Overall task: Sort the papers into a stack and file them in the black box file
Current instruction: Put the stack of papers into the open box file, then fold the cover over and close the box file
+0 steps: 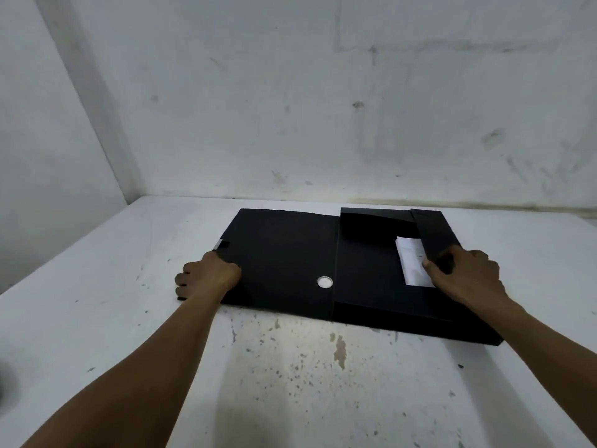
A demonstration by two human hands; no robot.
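The black box file [284, 253] lies open and flat on the white table, its cover spread to the left with a round silver finger hole [324, 281] near the spine. White papers [413, 263] lie inside the right half, partly covered by black inner flaps. My left hand [206, 278] grips the left edge of the cover. My right hand [468, 274] holds the right inner flap [433, 234] over the papers, thumb on the sheet's edge.
The white table [290, 367] is stained with dark specks in front of the file. A white wall stands right behind the file and another runs along the left. A dark blurred object [3, 383] shows at the left frame edge.
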